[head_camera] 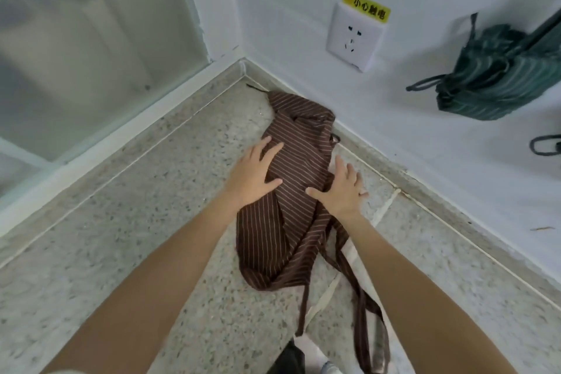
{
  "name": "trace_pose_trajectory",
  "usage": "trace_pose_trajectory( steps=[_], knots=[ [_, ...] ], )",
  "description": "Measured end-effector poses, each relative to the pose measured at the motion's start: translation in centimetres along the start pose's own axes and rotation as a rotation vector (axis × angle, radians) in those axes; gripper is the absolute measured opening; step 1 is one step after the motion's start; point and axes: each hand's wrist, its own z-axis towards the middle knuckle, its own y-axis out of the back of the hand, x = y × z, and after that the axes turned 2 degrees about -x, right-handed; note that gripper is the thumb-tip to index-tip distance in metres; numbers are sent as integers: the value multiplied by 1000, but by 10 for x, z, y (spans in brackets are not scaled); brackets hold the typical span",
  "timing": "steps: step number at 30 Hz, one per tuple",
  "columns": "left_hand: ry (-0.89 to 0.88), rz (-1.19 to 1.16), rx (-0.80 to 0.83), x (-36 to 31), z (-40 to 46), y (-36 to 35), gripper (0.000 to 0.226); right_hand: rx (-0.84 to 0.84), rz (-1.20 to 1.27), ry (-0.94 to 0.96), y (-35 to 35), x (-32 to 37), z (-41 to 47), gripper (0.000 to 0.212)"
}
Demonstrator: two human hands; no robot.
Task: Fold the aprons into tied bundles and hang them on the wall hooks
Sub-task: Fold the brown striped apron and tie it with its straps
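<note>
Speckled floor (121,237), corner of white wall (425,136): one brown striped apron (282,222), loosely folded lengthwise, straps (361,297) trailing toward the viewer. Green striped apron bundle (498,82), tied, hanging on the wall, right. Left hand (256,173) and right hand (341,190): fingers straight and spread, pressing flat on the brown apron; wall socket (355,36) above.

We count two striped cloth aprons: one brown pinstriped apron (288,191) on the speckled terrazzo floor (151,222) near its corner, one green striped apron bundle (498,82) against the white wall (425,130). We see two bare hands, left hand (255,173) and right hand (343,188), and one white wall socket (355,36).
</note>
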Motion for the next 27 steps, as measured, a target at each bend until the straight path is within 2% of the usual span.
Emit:
trace_pose_trajectory(
  steps=[1, 4, 8, 11, 16, 19, 23, 27],
  knots=[
    [-19, -23, 4, 2, 32, -4, 82, -13, 3, -50, -3, 1, 15, 106],
    [-33, -30, 19, -4, 83, -9, 97, -12, -51, -48, -13, 1, 21, 110],
    [-9, -84, 286, -4, 122, -27, 111, -13, -119, -14, -25, -3, 28, 103],
    [-37, 11, 333, -3, 114, -36, 107, -26, -48, -2, -24, -8, 27, 100],
    [-104, 159, 153, -6, 62, -33, 82, -57, -42, 171, -11, -22, 0, 89],
    [-152, 150, 47, -15, 18, -22, 56, -8, -18, 271, -3, -37, -28, 80],
    [-275, 99, -202, -39, -52, 1, 24, 33, 50, 386, 17, -59, -80, 67],
    [-169, 71, -351, -74, -129, 27, 18, 32, 91, 496, 43, -89, -132, 43]
  ],
)
